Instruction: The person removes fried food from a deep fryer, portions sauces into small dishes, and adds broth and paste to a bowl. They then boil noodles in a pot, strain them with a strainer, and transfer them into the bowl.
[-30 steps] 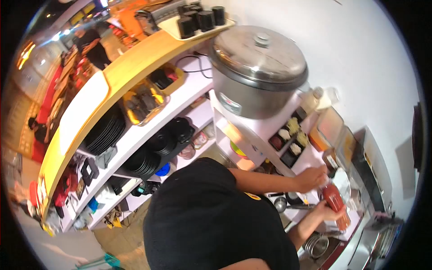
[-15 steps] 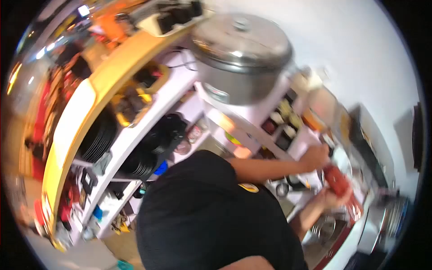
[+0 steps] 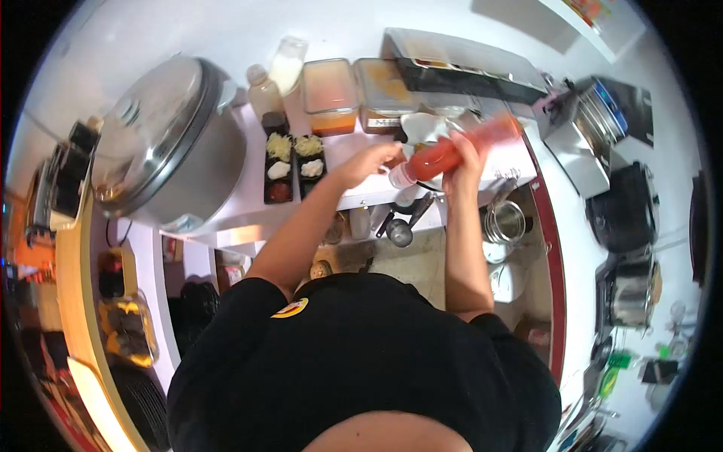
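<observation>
My right hand point(image 3: 465, 164) is wrapped round a clear bottle of red sauce point(image 3: 438, 158), which lies tilted with its pale top end pointing down and left. My left hand point(image 3: 365, 166) is beside that top end, its fingers drawn together; whatever they pinch is too small to make out. To the left of my left hand, two narrow black trays stand on the counter point(image 3: 248, 192). The left tray point(image 3: 279, 167) and the right tray point(image 3: 309, 166) hold shredded pale food and white dollops; a dark red sauce shows in the left one.
A large steel cooker point(image 3: 192, 158) stands at the left. Lidded containers point(image 3: 330, 94), a capped bottle point(image 3: 265, 96) and a long black bin point(image 3: 467, 71) line the wall. A ladle point(image 3: 400, 232) hangs at the counter's front edge. Pots point(image 3: 631, 290) stand at the right.
The view has swung to the right, bringing the pots at the right into view. The red bottle now slants with its top end downward, and my left hand is slightly apart from it.
</observation>
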A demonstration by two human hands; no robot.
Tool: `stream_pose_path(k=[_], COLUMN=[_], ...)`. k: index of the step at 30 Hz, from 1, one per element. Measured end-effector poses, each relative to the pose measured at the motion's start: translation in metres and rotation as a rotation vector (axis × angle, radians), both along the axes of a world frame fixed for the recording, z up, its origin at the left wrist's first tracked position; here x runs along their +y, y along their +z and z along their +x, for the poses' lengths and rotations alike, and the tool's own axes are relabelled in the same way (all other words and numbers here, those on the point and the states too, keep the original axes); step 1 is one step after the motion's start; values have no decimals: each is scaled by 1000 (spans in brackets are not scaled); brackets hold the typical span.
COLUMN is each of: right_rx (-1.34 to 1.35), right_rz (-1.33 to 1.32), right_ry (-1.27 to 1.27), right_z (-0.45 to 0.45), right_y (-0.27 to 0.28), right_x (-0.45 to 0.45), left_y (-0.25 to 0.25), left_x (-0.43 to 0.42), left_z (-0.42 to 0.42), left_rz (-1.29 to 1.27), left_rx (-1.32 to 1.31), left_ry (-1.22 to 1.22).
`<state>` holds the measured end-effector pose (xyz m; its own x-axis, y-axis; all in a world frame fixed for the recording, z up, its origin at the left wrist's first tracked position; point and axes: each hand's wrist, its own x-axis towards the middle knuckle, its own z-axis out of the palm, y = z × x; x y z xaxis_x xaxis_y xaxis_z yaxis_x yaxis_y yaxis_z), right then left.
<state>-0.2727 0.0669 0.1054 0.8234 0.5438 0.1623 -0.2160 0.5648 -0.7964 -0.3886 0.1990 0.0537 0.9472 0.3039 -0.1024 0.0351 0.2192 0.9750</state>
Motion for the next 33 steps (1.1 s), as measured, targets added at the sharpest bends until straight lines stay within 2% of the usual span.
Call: stream_pose_path(k=[2,3,4,6,7,8,10,11,12,14,16,20,23,27,29,33], right_rx=[-346,-414,-488,-342,-451,-454,-693,-577,-461,-503,-531,-577,-656,-688,-459,-405], right_rz=[-185,-231,-276,-91,-138,-137,-636,-519,-402,-269,-283,-280,-300,-277,-232,-187], right_ry=[238,253,274,216,131,124,207,269,326,35,-168,-307,-388,-407,-237,-196], right_z=[8,2,-5,-5,-4,-2,-1,-12,-28,-56,-65,-58,-61,-64,-66,-69], right_y=[22,31,38,42,44,42,22,4,-18,-43,-35,-40,-36,-41,-46,-43], right_x=[9,17,25,31,24,14,-8,-11,-10,2,12,27,27,36,41,48], left_y=[20,12,45,44,46,49,50,42,42,42,43,51,52,57,52,57], left_x=[0,9,-6,-19,-23,-23,-24,-21,-22,-29,-45,-63,-57,-60,-57,-57], left_z=[-1,3,4,11,10,8,4,10,10,11,17,17,12,8,8,5], left_rz=[-141,30,219,27,-118,-117,-519,-542,-546,-498,-493,-359,-591,-593,-464,-485], left_rx=[-71,-120,-297,-415,-432,-435,-521,-581,-581,-645,-650,-686,-697,-709,-743,-692], left_ry=[-149,-247,-317,67,137,131,346,498,498,703,765,886,826,901,889,898])
